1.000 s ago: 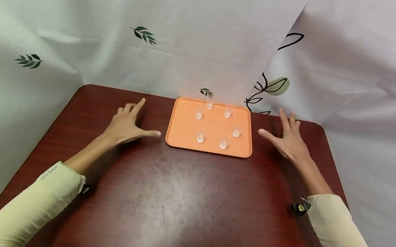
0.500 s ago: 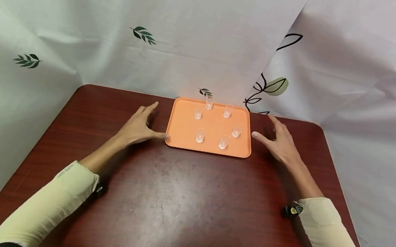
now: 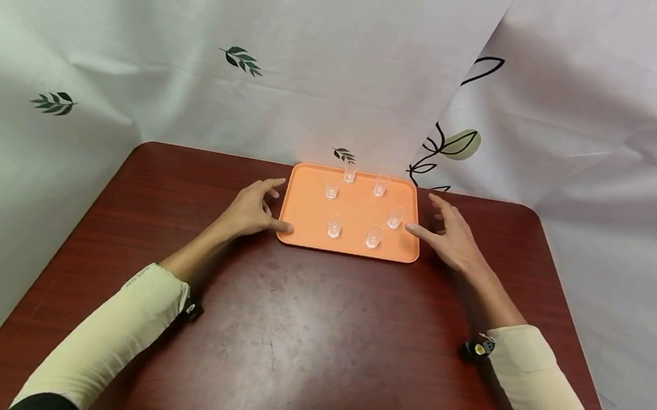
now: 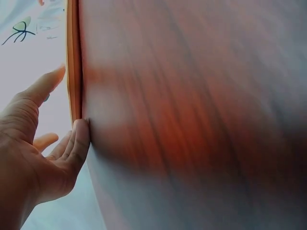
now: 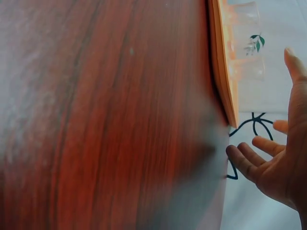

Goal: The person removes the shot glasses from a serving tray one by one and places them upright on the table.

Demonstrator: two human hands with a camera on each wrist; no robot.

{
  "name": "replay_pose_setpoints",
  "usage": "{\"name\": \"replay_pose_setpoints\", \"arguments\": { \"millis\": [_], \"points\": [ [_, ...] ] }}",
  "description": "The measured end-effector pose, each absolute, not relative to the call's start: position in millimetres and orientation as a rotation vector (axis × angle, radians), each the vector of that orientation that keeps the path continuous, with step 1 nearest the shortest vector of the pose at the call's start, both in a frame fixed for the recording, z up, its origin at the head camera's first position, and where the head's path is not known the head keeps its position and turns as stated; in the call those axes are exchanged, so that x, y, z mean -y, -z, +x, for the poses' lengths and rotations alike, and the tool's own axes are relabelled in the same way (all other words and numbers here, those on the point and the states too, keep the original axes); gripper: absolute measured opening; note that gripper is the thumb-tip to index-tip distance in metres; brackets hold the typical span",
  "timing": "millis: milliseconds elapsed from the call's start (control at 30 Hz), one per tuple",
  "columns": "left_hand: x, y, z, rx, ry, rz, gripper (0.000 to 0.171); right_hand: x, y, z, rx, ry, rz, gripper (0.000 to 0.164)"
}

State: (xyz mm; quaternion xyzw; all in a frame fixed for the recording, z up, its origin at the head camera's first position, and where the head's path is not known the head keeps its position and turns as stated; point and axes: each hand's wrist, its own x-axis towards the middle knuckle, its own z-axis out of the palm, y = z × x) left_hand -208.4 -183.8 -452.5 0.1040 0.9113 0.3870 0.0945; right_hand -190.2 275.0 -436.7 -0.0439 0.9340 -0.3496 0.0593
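Observation:
An orange tray (image 3: 307, 211) lies flat at the far side of the table, with several small clear cups (image 3: 334, 227) standing upright on it. My left hand (image 3: 249, 212) is at the tray's left side, its thumb over the rim near the front left corner. In the left wrist view, the lower fingers (image 4: 80, 132) reach down at the tray's edge; whether they touch it I cannot tell. On the other side, my right hand (image 3: 452, 239) is spread, thumb above the right rim close to a cup (image 3: 395, 218). The right wrist view shows its fingers (image 5: 238, 155) apart from the tray.
The dark red wooden table (image 3: 292, 333) stretches in front of the tray. A white sheet (image 3: 296, 43) with printed leaves hangs right behind the table's far edge, close to the tray's back rim.
Both hands have moved inward from either side towards the tray. The left thumb has come over the left rim and the right thumb over the right rim. The tray and cups have stayed put.

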Motion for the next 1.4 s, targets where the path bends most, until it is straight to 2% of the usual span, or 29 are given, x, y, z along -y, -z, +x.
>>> {"name": "replay_pose_setpoints", "arguments": {
  "millis": [233,467,767,1233,1400],
  "points": [
    [177,455,-215,-2.602,-1.207,0.3,0.115,-266,438,-192,-2.814,1.114,-0.153,0.107],
    [174,454,-221,-2.484,-1.252,0.334,0.102,-259,441,-195,-2.792,1.227,-0.2,0.103],
    [168,449,-234,-2.409,-1.151,0.269,0.11,-254,447,-199,-2.815,1.252,-0.24,0.096],
    [163,440,-241,-2.382,-1.058,0.221,0.12,-238,455,-205,-2.77,1.311,-0.276,0.076],
    [161,439,-242,-2.383,-1.063,0.223,0.121,-235,458,-206,-2.784,1.336,-0.246,0.063]
  ]
}}
